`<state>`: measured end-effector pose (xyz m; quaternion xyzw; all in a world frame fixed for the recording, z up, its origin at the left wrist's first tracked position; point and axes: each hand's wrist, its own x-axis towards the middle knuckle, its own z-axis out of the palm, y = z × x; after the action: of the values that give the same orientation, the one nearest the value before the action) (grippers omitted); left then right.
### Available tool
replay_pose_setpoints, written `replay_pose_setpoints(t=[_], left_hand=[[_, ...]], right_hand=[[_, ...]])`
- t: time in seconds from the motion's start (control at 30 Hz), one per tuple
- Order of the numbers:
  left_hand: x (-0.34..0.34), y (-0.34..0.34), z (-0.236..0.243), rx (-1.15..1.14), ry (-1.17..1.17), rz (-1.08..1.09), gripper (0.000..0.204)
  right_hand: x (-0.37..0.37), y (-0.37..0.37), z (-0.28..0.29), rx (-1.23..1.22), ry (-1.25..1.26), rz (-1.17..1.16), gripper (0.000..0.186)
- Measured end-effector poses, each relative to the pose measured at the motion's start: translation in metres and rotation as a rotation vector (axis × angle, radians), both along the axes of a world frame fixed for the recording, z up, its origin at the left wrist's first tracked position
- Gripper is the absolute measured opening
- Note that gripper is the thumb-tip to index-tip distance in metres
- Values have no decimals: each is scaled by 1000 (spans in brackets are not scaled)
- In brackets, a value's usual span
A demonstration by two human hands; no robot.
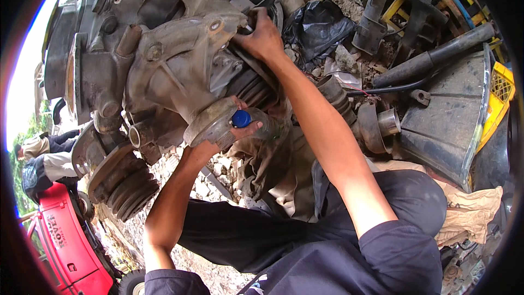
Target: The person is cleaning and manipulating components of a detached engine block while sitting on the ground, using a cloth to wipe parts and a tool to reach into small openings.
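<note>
Blue-capped bottle [255,117] in left hand [241,133]

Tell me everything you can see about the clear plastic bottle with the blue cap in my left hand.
The clear plastic bottle has a round, bright blue cap, which is on and faces the camera. Its body extends to the right, partly hidden; contents can't be made out. The bare left hand grips it, thumb below the cap. It's beside a large, grimy, grey-brown metal casting; whether they touch is unclear.
</note>
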<state>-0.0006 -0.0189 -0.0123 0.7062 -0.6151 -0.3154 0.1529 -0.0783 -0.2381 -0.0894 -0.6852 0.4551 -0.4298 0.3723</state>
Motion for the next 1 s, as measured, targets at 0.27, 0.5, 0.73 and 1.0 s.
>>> replay_pose_setpoints(t=[0.27,0.5,0.73,1.0], left_hand=[[12,11,0,-60,-81,1,55],[5,6,-5,-24,-7,26,56],[11,5,-14,-49,39,16,57],[3,2,8,39,-84,11,54]], right_hand=[[-76,-58,-25,177,-211,-271,40],[-5,6,-8,-118,-96,121,78],[-7,-20,-32,209,-270,138,77],[-52,-37,-60,274,-448,-578,75]])
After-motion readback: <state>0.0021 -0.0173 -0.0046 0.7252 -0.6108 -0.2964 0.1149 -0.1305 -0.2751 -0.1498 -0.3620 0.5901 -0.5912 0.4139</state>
